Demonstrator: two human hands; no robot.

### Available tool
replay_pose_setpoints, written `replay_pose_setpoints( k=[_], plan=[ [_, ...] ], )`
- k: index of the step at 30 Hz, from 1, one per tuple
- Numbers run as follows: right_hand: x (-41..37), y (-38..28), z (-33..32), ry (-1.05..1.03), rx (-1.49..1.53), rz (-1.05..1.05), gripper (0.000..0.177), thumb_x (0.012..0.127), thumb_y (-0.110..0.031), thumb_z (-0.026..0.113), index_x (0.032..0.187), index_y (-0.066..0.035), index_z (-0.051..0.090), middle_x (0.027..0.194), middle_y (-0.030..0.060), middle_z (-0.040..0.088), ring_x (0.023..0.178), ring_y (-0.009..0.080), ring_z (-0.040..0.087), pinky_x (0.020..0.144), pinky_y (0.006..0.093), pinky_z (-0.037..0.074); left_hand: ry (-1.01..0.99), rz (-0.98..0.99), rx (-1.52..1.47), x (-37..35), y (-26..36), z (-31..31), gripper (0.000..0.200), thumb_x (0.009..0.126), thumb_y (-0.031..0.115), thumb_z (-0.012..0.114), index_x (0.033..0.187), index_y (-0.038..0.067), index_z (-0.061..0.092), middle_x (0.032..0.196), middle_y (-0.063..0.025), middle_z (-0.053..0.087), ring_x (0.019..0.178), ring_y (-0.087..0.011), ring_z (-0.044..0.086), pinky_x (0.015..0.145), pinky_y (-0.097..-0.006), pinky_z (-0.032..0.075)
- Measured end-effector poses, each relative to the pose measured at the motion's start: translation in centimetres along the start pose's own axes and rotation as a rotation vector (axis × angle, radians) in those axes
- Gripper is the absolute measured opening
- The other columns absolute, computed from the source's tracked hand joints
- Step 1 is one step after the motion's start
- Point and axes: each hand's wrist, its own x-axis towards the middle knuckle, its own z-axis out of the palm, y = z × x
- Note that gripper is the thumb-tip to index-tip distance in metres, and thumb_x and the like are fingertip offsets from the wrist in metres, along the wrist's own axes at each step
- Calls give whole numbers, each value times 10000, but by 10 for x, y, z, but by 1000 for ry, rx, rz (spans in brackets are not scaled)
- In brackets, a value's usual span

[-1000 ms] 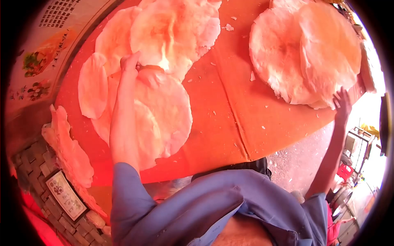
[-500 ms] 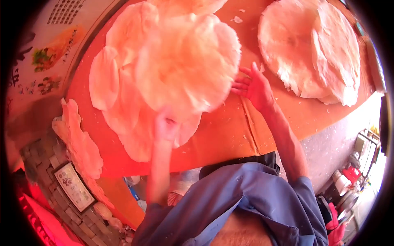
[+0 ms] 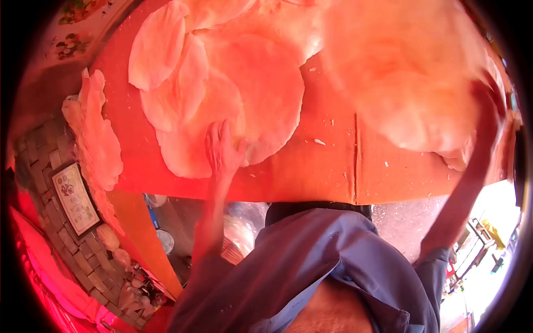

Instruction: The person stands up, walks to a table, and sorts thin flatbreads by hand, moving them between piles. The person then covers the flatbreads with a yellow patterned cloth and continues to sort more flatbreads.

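Note:
Several thin, pale round sheets point(image 3: 258, 83) lie overlapped on the orange table. My left hand point(image 3: 224, 150) rests on the lower edge of this pile, its fingers apart. On the right, a large round sheet point(image 3: 405, 72), blurred by motion, hangs over the right-hand pile and hides most of it. My right hand point(image 3: 488, 97) is at that sheet's right edge, blurred, its fingers partly hidden by the sheet.
The orange table point(image 3: 327, 177) has a seam and small white scraps. Another pale ragged sheet point(image 3: 100, 133) hangs at the left edge. A framed picture point(image 3: 76, 198) is at the lower left. A metal rack point(image 3: 474, 244) stands beyond the table at the lower right.
The large round sheet has moved from the left pile to above the right one. My right hand has swung right with it. My left hand now lies on the left pile. The view has shifted.

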Motion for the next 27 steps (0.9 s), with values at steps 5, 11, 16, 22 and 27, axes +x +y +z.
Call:
replay_pose_setpoints(
  k=[5, 11, 16, 22, 27],
  plan=[
    [18, 56, -129, 336, -731, -188, 479, 889, -200, 654, 1296, 37, 567, 1183, 122, 660, 1057, 216, 628, 949, 328, 478, -123, 4, -59, 4, -6, 4, 644, 738, 231, 749, 1285, -17, 515, 1218, -220, 540, 1144, -382, 523, 958, -461, 448],
    [-106, 21, 93, -412, 273, 354, 414, 953, -234, 637, 1288, -2, 568, 1191, 67, 641, 1057, 171, 616, 852, 311, 509, -177, -31, -21, 2, -21, 10, 622, 747, 218, 741, 1279, -5, 506, 1192, -210, 526, 1138, -383, 510, 948, -470, 439],
    [-188, 18, 280, -606, 533, 640, 617, 844, -338, 737, 1245, 92, 552, 1082, 164, 657, 941, 201, 649, 799, 304, 514, -172, 10, -61, -14, -13, -7, 721, 734, 257, 761, 1333, -16, 469, 1289, -234, 486, 1188, -406, 488, 977, -482, 422],
    [-169, -4, 296, -924, 449, 656, 320, 832, -279, 727, 923, 25, 686, 753, 34, 635, 638, 88, 528, 583, 258, 422, -237, 7, -102, -70, -43, -17, 862, 739, 309, 784, 1427, -21, 382, 1451, -264, 377, 1312, -433, 395, 1067, -511, 346],
    [-201, -64, 294, -702, 499, 311, 240, 793, -215, 753, 815, 18, 702, 718, 44, 661, 613, 116, 586, 576, 272, 453, -248, -21, -93, -88, -47, -17, 880, 755, 289, 770, 1455, -27, 339, 1498, -274, 317, 1368, -438, 335, 1115, -511, 302]
  ],
)
